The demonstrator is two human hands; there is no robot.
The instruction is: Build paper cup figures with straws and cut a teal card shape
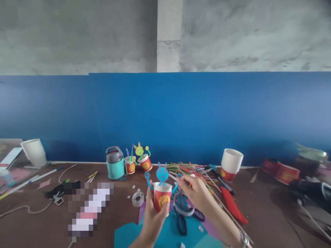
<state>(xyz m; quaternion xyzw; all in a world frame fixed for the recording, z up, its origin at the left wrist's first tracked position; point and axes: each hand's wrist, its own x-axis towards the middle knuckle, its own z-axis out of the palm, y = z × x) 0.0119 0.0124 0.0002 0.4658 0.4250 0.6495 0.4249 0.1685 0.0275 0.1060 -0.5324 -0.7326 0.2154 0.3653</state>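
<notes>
My left hand [152, 218] is wrapped round a red and white paper cup [161, 193] with a yellow emblem, held upright above the table. A round blue paper face [162, 174] with two pointed ears rises from the cup. Blue curved arms, which look like pipe cleaners, stick out on both sides. My right hand [196, 190] pinches the tip of the blue arm [175, 188] on the right; its fingertips partly hide it. Below the hands lie scissors [182, 224] with dark handles, a white tape ring [184, 210] and blue paper [144, 236].
A clear tape roll [138, 199] lies left of the cup. Behind stand a teal flask [115, 167] and a cup with a green paper face [139, 151]. Colourful pipe cleaners [181, 167], stacked cups [232, 162] and a red pouch [232, 205] are to the right. A blue partition [196, 117] borders the table.
</notes>
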